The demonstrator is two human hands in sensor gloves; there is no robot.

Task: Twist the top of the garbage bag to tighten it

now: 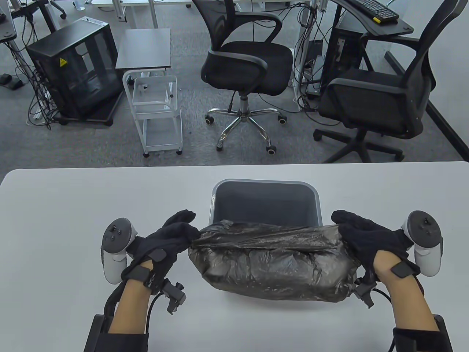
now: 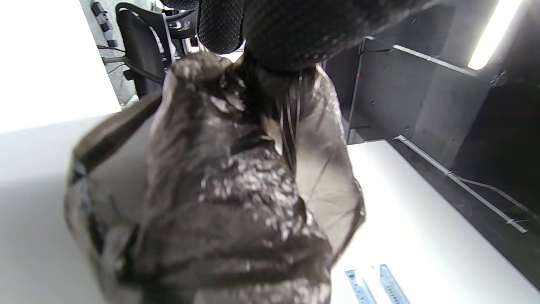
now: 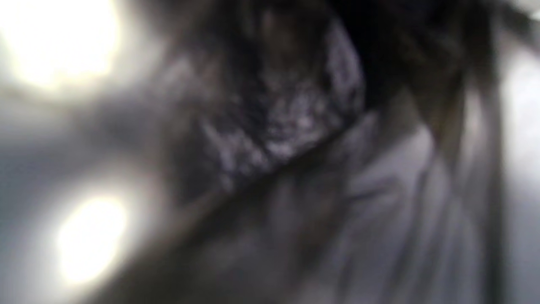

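With our left hand [image 1: 172,234] we are gripping the left end of the garbage bag [image 1: 274,264], fingers [image 2: 291,33] curled tight around the gathered film. The bag is lying stretched across the white table [image 1: 55,220], resting against the near rim of the grey bin [image 1: 263,200], its top edge pulled taut between both hands. With our right hand [image 1: 370,234] we are clutching the right end, fingers closed over the plastic. The right wrist view is blurring everything.
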